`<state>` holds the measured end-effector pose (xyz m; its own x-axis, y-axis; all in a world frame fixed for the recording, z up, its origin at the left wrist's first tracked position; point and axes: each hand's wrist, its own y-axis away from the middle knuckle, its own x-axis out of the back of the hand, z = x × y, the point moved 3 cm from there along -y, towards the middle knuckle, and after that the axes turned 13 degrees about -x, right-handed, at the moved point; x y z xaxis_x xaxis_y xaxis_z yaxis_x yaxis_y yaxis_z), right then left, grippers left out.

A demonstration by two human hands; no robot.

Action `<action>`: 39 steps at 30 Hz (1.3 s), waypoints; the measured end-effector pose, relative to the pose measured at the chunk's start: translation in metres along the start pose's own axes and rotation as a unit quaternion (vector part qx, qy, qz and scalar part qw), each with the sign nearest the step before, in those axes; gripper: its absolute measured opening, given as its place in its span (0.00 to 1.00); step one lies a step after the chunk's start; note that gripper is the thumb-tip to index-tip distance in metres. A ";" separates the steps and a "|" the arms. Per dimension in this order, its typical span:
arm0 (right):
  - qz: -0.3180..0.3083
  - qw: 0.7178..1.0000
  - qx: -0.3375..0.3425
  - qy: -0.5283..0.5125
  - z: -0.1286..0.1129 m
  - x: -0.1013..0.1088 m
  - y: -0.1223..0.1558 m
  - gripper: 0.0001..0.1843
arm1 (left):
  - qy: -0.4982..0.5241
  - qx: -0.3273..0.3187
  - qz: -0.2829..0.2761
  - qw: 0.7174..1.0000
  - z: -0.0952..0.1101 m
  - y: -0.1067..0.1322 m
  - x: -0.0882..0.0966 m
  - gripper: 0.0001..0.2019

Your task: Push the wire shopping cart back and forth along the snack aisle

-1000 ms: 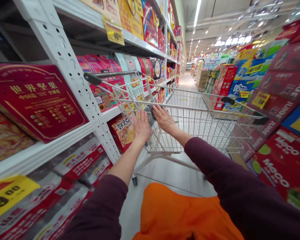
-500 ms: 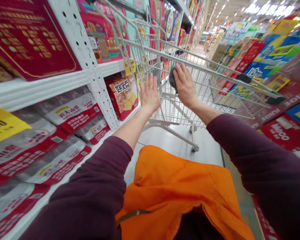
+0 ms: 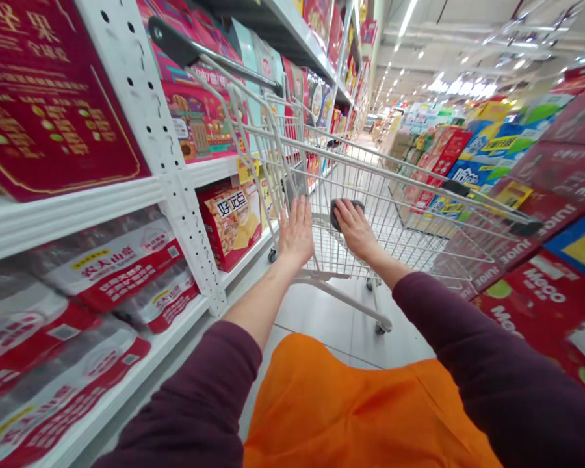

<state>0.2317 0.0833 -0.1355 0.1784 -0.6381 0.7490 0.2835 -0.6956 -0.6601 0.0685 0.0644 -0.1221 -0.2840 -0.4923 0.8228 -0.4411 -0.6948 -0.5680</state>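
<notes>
the left hand (image 3: 296,234) is flat and unclenched at twelve o'clock, its palm hidden. the right hand (image 3: 357,233), parted from it within the last second, covers a dark pad (image 3: 335,218) at one, now farther right before the cart (image 3: 365,164); thumb unseen, so its clasp cannot be told. toward twelve-thirty, distant goods (image 3: 426,123) blur beyond recognition.

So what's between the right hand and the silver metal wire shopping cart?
In the head view, a dark grey, rounded pad sits between the right hand and the cart; whether it touches the cart is unclear.
</notes>
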 end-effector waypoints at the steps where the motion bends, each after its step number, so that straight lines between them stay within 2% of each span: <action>1: -0.011 1.000 0.002 -0.001 -0.001 -0.004 0.006 0.26 | -0.001 -0.003 -0.013 1.000 0.000 0.004 -0.004 0.34; 3: -0.021 1.000 0.004 -0.001 -0.004 -0.006 0.012 0.26 | -0.008 -0.011 -0.031 0.999 0.000 0.010 -0.008 0.34; 5: -0.013 1.000 0.010 -0.001 -0.009 0.000 0.005 0.26 | -0.019 -0.016 -0.035 0.999 -0.002 0.011 -0.006 0.33; 11: 0.087 0.996 0.018 -0.005 -0.028 0.045 -0.062 0.27 | -0.042 0.007 0.003 0.999 -0.004 -0.008 0.018 0.34; 13: 0.101 0.995 0.018 -0.001 -0.031 0.052 -0.078 0.27 | -0.045 0.012 0.012 0.999 0.000 -0.014 0.028 0.34; 15: 0.095 0.995 0.021 0.006 -0.031 0.049 -0.082 0.27 | -0.047 0.005 0.017 0.999 0.007 -0.019 0.034 0.35; 18: 0.079 0.996 0.030 0.021 -0.027 0.034 -0.071 0.25 | -0.056 -0.009 0.021 0.998 0.016 -0.020 0.035 0.36; 24: 0.059 0.995 0.069 0.041 -0.018 -0.004 -0.020 0.23 | -0.074 -0.002 -0.017 0.997 0.019 -0.010 0.013 0.35; 26: 0.040 0.995 0.084 0.040 -0.019 -0.010 -0.010 0.23 | -0.076 0.001 -0.023 0.997 0.017 -0.009 0.009 0.34; 28: 0.028 0.995 0.092 0.032 -0.022 -0.007 -0.011 0.23 | -0.072 0.008 -0.023 0.997 0.013 -0.009 0.011 0.33; 30: 0.031 0.995 0.093 0.015 -0.029 0.005 -0.025 0.24 | -0.062 0.022 -0.012 0.998 0.006 -0.012 0.016 0.33; 34: 0.072 0.995 0.075 -0.012 -0.042 0.034 -0.077 0.26 | -0.031 0.054 0.026 0.998 -0.010 -0.020 0.028 0.34; 37: 0.080 0.994 0.068 -0.016 -0.046 0.036 -0.104 0.26 | -0.016 0.052 0.050 0.997 -0.018 -0.024 0.029 0.35; 39: 0.068 0.995 0.075 -0.022 -0.046 0.028 -0.107 0.26 | -0.013 0.047 0.053 0.997 -0.018 -0.025 0.026 0.35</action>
<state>0.1629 0.1242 -0.0465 0.2646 -0.7062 0.6567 0.3905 -0.5443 -0.7425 0.0563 0.0784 -0.0859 -0.3026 -0.5780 0.7578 -0.3270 -0.6839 -0.6522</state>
